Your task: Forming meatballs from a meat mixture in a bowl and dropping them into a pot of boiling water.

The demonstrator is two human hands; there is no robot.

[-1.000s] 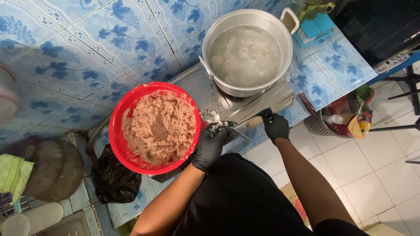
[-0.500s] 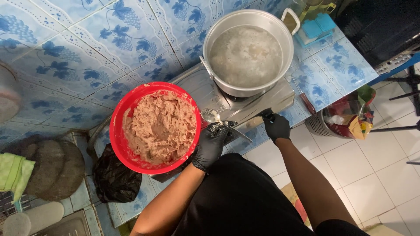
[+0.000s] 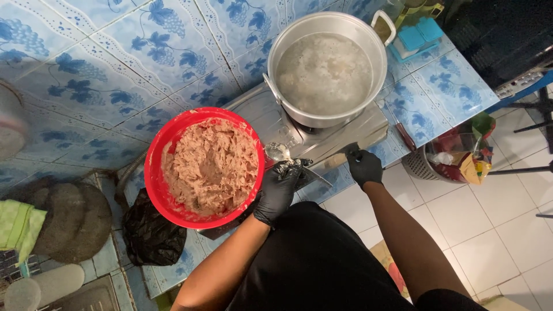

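Note:
A red bowl (image 3: 156, 154) full of pinkish-brown minced paste (image 3: 210, 167) sits on the counter in front of me. To its right, a steel pot (image 3: 380, 53) of cloudy bubbling water stands on a metal tabletop stove (image 3: 368, 128). Both hands wear black gloves. My left hand (image 3: 279, 190) is closed on a metal spoon (image 3: 282, 154) beside the bowl's right rim. My right hand (image 3: 364, 167) grips the stove's front edge, where a knob is hidden under the fingers.
Blue-and-white tiled wall (image 3: 115, 75) and counter surround the stove. A black plastic bag (image 3: 151, 233) lies below the bowl. A basket of packets (image 3: 455, 155) stands on the white floor at the right. A grey stone mortar (image 3: 72, 222) sits at the left.

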